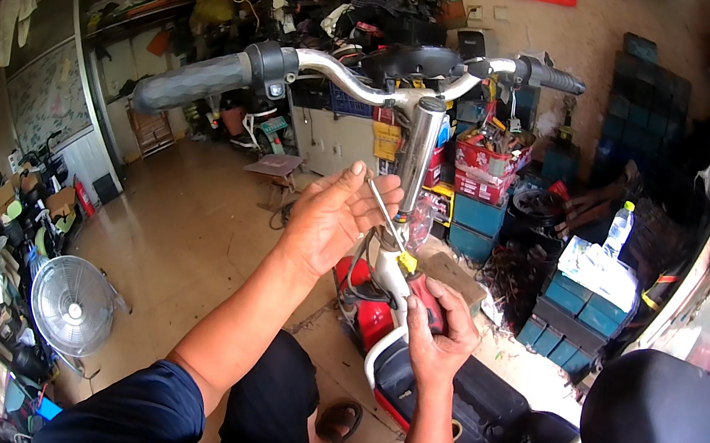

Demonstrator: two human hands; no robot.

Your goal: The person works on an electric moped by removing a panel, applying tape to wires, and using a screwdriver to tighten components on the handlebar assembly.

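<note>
Screwdriver (407,261), handle (428,309) in right hand (446,331), tip (371,183) beside left hand (327,217)

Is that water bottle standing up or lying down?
Standing up: the bottle has its yellow-green cap on top, above the stacked teal blocks.

Looks like a repair workshop: red rectangular box (479,188) of mixed-colour hand tools (498,139), stacked teal-and-black boxy cases (581,303), red-and-white scooter (494,400).

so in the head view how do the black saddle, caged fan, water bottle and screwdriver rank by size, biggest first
1. Black saddle
2. Caged fan
Unranked: water bottle and screwdriver, whose handle the right hand partly covers.
</note>
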